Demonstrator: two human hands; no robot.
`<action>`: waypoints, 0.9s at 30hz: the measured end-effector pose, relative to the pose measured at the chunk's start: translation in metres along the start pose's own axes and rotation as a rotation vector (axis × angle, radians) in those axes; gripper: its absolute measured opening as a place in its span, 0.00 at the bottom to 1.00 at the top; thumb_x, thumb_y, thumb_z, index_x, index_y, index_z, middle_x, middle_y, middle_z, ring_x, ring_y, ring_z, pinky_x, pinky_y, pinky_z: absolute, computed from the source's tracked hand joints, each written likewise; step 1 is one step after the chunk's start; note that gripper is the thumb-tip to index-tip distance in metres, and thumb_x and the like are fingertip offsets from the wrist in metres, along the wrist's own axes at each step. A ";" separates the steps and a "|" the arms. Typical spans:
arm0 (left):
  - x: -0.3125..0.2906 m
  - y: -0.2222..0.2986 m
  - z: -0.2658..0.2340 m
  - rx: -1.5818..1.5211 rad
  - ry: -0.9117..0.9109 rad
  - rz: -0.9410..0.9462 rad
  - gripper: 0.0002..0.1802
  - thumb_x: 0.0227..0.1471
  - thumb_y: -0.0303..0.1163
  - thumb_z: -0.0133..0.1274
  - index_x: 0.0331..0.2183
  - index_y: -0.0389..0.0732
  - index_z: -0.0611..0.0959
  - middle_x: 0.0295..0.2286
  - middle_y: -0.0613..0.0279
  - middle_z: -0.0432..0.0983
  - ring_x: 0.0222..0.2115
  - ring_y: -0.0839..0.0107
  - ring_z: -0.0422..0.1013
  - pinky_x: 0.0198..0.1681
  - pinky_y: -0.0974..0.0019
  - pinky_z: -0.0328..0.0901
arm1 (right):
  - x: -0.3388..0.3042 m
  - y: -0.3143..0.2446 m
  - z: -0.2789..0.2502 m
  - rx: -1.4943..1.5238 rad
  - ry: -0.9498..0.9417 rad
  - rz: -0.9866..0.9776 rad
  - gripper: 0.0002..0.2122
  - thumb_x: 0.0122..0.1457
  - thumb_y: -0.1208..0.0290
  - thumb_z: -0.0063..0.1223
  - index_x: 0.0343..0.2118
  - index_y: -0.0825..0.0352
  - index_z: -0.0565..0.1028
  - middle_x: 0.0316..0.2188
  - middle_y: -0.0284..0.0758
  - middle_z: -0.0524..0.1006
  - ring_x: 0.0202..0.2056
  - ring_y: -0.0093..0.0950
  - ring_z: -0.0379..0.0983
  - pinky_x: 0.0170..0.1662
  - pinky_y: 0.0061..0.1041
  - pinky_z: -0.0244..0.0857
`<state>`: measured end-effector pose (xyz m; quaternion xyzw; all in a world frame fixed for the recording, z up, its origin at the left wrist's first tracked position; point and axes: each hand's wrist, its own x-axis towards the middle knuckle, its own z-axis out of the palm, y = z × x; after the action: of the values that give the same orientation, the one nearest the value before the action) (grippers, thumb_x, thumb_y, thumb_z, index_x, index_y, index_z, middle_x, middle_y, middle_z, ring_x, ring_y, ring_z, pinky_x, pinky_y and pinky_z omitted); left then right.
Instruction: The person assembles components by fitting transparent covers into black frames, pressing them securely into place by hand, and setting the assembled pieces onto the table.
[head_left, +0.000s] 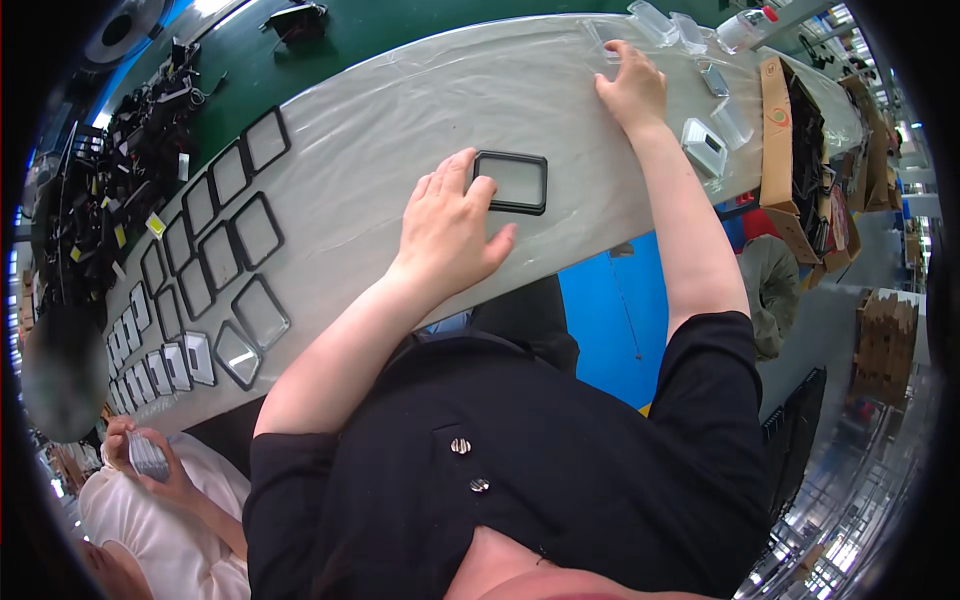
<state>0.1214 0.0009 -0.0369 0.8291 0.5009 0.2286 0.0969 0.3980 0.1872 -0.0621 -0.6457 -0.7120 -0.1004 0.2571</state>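
A black rectangular frame with rounded corners [520,208] lies on the sheet-covered table in front of me. Over its left edge rests my left hand [448,225], fingers stretched out and the thumb spread away. I cannot tell whether a clear pane fills the frame. My right hand [638,88] reaches to the far side of the table. Its thumb and forefinger are apart beside a clear plastic piece [598,38]; the fingertips are at its edge, and no firm grip shows.
Several black frames [262,228] lie in rows at the left, beyond white pieces [200,358]. A co-worker's hands [165,470] hold a stack at lower left. At right are clear plastic trays [655,24], a bottle [745,30], a white box [705,147] and a cardboard box [778,130].
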 end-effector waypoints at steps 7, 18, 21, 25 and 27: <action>0.022 0.018 0.010 0.094 -0.049 -0.142 0.31 0.43 0.50 0.65 0.40 0.33 0.79 0.54 0.39 0.66 0.54 0.48 0.64 0.55 0.52 0.62 | -0.043 -0.035 -0.046 0.227 0.025 0.080 0.21 0.51 0.62 0.63 0.48 0.61 0.75 0.41 0.33 0.81 0.48 0.33 0.74 0.53 0.33 0.63; 0.001 0.007 -0.026 -0.030 -0.207 -0.412 0.35 0.47 0.51 0.61 0.51 0.39 0.74 0.50 0.45 0.68 0.53 0.50 0.65 0.52 0.52 0.67 | -0.124 -0.132 -0.084 1.442 -0.584 0.575 0.21 0.60 0.68 0.56 0.54 0.70 0.67 0.47 0.39 0.76 0.46 0.24 0.73 0.44 0.21 0.67; -0.015 0.013 -0.016 -0.023 -0.109 -0.359 0.37 0.44 0.54 0.63 0.49 0.38 0.75 0.49 0.42 0.66 0.52 0.48 0.64 0.51 0.51 0.68 | -0.128 -0.142 -0.090 1.613 -0.556 0.727 0.21 0.61 0.68 0.54 0.55 0.68 0.65 0.49 0.39 0.75 0.50 0.31 0.73 0.45 0.29 0.70; -0.017 0.006 -0.029 -0.021 -0.203 -0.441 0.38 0.41 0.49 0.67 0.49 0.36 0.74 0.49 0.40 0.64 0.51 0.48 0.64 0.49 0.52 0.70 | -0.133 -0.144 -0.091 1.730 -0.639 0.710 0.20 0.62 0.67 0.52 0.55 0.66 0.65 0.50 0.40 0.75 0.52 0.33 0.71 0.47 0.33 0.70; -0.020 0.004 -0.037 -0.087 -0.278 -0.474 0.40 0.40 0.44 0.66 0.51 0.35 0.70 0.51 0.38 0.62 0.52 0.48 0.64 0.49 0.52 0.70 | -0.133 -0.156 -0.095 1.766 -0.660 0.709 0.20 0.62 0.67 0.52 0.55 0.66 0.66 0.51 0.40 0.75 0.53 0.33 0.71 0.48 0.35 0.69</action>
<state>0.0990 -0.0208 -0.0083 0.7072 0.6525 0.1049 0.2512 0.2738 0.0038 -0.0183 -0.3943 -0.3339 0.7293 0.4486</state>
